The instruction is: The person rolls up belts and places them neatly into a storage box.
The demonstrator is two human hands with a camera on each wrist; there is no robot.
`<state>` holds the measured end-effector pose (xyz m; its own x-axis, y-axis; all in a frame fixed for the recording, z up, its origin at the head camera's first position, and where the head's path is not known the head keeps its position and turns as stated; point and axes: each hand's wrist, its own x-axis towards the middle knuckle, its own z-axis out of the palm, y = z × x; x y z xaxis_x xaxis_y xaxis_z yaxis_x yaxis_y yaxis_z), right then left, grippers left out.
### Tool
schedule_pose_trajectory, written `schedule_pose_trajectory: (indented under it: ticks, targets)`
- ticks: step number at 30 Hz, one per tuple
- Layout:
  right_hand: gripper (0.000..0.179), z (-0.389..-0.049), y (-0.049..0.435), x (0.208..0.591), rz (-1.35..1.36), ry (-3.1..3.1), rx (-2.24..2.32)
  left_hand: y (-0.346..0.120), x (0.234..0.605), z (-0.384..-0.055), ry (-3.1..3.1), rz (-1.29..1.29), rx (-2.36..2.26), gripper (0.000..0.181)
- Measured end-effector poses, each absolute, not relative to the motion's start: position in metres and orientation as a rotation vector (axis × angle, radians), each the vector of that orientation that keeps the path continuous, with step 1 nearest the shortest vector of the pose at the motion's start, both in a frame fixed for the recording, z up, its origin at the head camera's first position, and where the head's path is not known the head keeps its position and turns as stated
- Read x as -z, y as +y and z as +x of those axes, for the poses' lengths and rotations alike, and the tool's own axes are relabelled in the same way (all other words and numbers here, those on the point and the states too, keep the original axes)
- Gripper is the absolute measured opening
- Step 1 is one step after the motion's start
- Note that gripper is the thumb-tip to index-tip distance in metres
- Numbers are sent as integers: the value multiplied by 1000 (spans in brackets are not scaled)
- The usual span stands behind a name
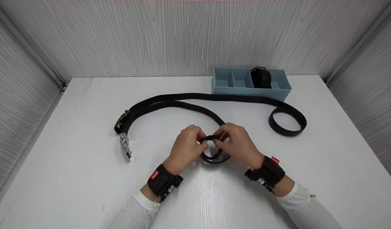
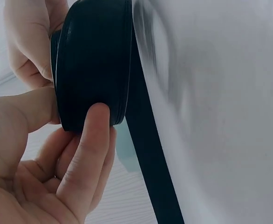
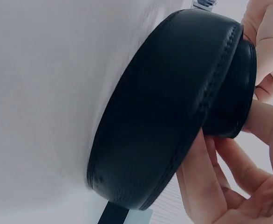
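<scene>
A black leather belt (image 1: 195,108) curves over the white table and ends in a small coil (image 2: 94,65) between the two hands. My left hand (image 1: 186,144) pinches the coil's left side, thumb inside and fingers outside. Opposite it, my right hand (image 1: 238,143) pinches the strap at the coil's upper right. In the right wrist view an outer turn (image 3: 160,102) stands loosely around the tighter inner roll. At the left lies a silver buckle (image 1: 125,146), beside a darker buckle (image 1: 121,122). Which strap each buckle belongs to is hard to tell.
A second black strap (image 1: 233,98) runs along the back and ends in a loose loop (image 1: 287,132) at the right. Behind it stands a blue divided box (image 1: 252,92) holding a rounded black object (image 1: 261,78). Grey wood-grain panels (image 1: 144,38) enclose the table's back and sides.
</scene>
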<state>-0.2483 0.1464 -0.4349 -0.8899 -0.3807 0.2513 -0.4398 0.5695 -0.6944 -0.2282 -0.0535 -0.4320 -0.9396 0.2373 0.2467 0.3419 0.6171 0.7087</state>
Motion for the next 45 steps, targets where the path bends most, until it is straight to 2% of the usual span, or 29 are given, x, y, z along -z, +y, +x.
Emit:
schedule_pose_trajectory:
  ticks: [8,16,34,42,45]
  targets:
    - [12,-248,148,436,773,-2637,-1198,-52,433,-228,-2679,-510,1236,6]
    - [11,-249,147,439,697,-2628,-1139,-52,432,-228,-2783,-357,1339,15]
    - [14,-249,148,438,756,-2698,-1252,-50,434,-226,-2719,-475,1149,5]
    - [12,-250,149,439,698,-2634,-1180,-51,432,-227,-2790,-356,1292,17]
    - [12,-251,148,439,684,-2662,-1203,-52,431,-228,-2836,-347,1311,16]
